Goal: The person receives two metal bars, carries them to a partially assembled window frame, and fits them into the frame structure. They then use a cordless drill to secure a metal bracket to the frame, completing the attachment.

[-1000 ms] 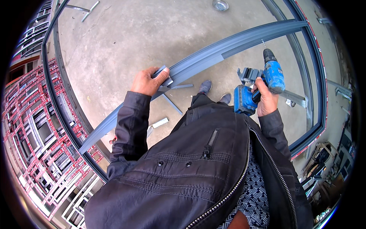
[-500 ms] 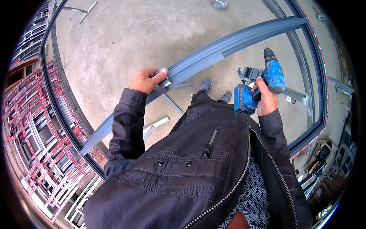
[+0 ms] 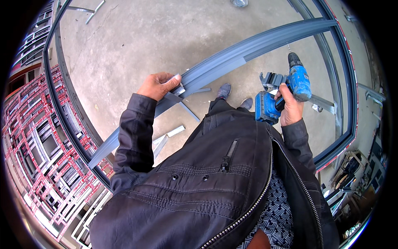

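Observation:
My right hand (image 3: pixel 289 108) is closed round the grip of a blue cordless drill (image 3: pixel 299 79), whose thin bit points away from me. Beside the drill's body, a short grey profile offcut (image 3: pixel 273 80) sits against the same hand; how it is held is hidden. My left hand (image 3: pixel 157 86) pinches a small grey metal piece (image 3: pixel 178 89) at the near edge of a long grey metal rail (image 3: pixel 215 66). Its fingers partly cover that piece. The rail slants across a large dark grey frame (image 3: pixel 351 91), from lower left to upper right.
Red-and-white wrapped frames (image 3: pixel 49 166) are stacked at the left. Metal offcuts (image 3: pixel 169 135) lie on the concrete floor near my feet (image 3: pixel 224 90). A metal bowl (image 3: pixel 239 3) stands at the far side. Tools and clutter (image 3: pixel 350 176) fill the lower right.
My left hand has shifted slightly left, and the small piece in it looks turned a little. My right hand and the drill have hardly moved.

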A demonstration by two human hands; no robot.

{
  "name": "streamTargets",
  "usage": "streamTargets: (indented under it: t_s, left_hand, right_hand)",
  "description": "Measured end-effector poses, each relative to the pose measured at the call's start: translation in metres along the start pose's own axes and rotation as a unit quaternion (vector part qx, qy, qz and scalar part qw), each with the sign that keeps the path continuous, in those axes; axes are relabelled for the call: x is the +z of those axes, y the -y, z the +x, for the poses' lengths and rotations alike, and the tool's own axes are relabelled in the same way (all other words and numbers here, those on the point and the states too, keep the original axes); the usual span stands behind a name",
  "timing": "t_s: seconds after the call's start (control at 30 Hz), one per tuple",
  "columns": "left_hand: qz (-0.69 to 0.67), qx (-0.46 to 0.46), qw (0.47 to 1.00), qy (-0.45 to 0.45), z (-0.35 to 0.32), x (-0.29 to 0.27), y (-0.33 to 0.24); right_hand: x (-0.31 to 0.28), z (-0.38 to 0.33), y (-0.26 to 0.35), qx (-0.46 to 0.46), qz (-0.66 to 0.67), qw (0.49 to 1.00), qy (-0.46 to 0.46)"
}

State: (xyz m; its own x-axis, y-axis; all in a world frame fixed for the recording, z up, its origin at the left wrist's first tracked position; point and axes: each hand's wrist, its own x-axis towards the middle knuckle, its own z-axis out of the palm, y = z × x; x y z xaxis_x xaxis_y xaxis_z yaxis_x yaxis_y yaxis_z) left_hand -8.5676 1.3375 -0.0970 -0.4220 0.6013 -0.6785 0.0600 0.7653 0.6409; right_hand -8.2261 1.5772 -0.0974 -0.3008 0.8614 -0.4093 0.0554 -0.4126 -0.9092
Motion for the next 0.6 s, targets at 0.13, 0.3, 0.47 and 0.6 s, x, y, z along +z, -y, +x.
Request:
streamTargets:
  t_s: [0.13, 0.3, 0.47, 0.6]
  left_hand:
    - [0.062, -0.026, 0.998, -0.005, -0.003, -0.003, -0.006]
    - [0.125, -0.031, 0.992, -0.002, -0.003, -0.007, -0.008]
    - [0.125, -0.011, 0.992, -0.002, -0.005, -0.009, -0.005]
    - [0.133, 0.017, 0.991, 0.02, -0.011, -0.012, -0.009]
  right_hand:
    - [-0.001, 0.002, -0.002, 0.01, 0.003, 1.0, 0.003]
    - [-0.001, 0.004, -0.001, 0.007, 0.0, 1.0, 0.009]
    - [-0.001, 0.004, -0.001, 0.011, -0.004, 1.0, 0.008]
    - [-0.004, 0.007, -0.003, 0.014, -0.003, 1.0, 0.013]
